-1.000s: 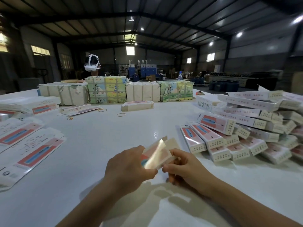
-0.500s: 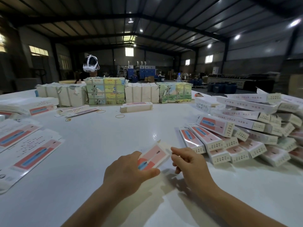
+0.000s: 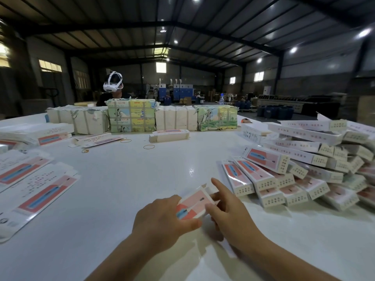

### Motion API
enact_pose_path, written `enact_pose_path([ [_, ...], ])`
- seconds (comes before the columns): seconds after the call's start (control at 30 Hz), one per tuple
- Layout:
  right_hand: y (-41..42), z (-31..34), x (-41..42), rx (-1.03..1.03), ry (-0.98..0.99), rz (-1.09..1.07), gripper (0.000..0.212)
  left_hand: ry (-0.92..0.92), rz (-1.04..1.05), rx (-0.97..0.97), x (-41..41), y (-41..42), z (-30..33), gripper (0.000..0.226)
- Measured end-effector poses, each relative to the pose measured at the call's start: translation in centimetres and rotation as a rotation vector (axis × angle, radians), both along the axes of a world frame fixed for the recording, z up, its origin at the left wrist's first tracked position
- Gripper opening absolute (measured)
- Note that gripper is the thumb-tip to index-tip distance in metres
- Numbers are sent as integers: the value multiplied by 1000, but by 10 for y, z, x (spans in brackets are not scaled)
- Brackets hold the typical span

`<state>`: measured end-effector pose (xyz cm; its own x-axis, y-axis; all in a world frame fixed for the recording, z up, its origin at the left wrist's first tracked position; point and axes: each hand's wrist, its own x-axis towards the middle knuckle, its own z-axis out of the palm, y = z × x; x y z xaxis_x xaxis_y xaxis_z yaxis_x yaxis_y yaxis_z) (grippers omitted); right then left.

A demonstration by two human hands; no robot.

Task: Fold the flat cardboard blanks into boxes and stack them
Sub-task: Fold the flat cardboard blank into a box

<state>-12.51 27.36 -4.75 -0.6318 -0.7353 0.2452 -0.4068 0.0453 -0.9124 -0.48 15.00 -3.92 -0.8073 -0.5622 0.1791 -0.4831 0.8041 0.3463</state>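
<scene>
Box (image 3: 191,203), part-formed, held just above table (image 3: 142,189), centre-near, between both hands. Long axis runs near-left to far-right, i.e. diagonal, far end aimed toward stack of finished boxes (image 3: 304,169) on right. Left hand (image 3: 162,222) wraps near end, thumb under/along near edge, fingers curled round carton. Right hand (image 3: 229,211) at far end: index finger extended over open end flaps, remaining fingers curled against box side; looks like grip plus flap-tuck, exact contact of lower fingers hidden. Both hands roughly equal dist. from box; right hand nearer the open end and nearer the stack, so flap closure and placement judged to fall to right hand, w/ left as brace.

Judged step: closing far end flap; stacking not yet done. Stack lies right and slightly beyond, near but apart from held box.

Flat blanks (image 3: 38,197) on left side of table, well apart from hands, left hand nearer.

Surface: white, glossy, reflects ceiling lamps. Rubber bands (image 3: 149,147) loose mid-table. Small bundle of blanks (image 3: 169,135) beyond centre. Wrapped bundles (image 3: 132,115) in row along far edge. Person w/ white headset (image 3: 112,84) seated behind row.

Room: large dim warehouse, steel-truss roof, small windows, blue machines at far wall.
</scene>
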Motion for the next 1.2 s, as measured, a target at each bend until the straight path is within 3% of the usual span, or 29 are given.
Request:
enact_pose_path([
  [0.2,3,6,-3,77,-99,-10,52,-62,-41,-48,2,4,1,61],
  [0.4,3,5,-3,64,-148,-49,12,-54,-41,-75,2,5,1,58],
  [0.57,1,3,-1,107,-188,6,22,-53,-40,-106,1,8,-1,55],
  [0.73,0,5,-1,104,-128,-54,12,-34,-15,-64,0,7,0,56],
  [0.83,3,11,-9,104,131,-265,67,42,10,-21,2,6,4,47],
  [0.87,3,12,-12,85,92,-290,82,59,16,-7,2,6,5,46],
  [0.93,4,15,-12,-45,-348,-168,89,78,19,7,2,7,5,50],
  [1.0,1,14,-11,-181,-845,62,76,81,3,20,-1,10,5,53],
  [1.07,0,13,-14,-238,-965,144,50,62,-13,36,-3,13,5,58],
  [1.13,-2,9,-13,-240,-838,116,27,45,-12,25,-4,15,5,61],
  [1.2,-1,5,-10,-145,-388,50,19,59,-10,15,-5,16,5,55],
])
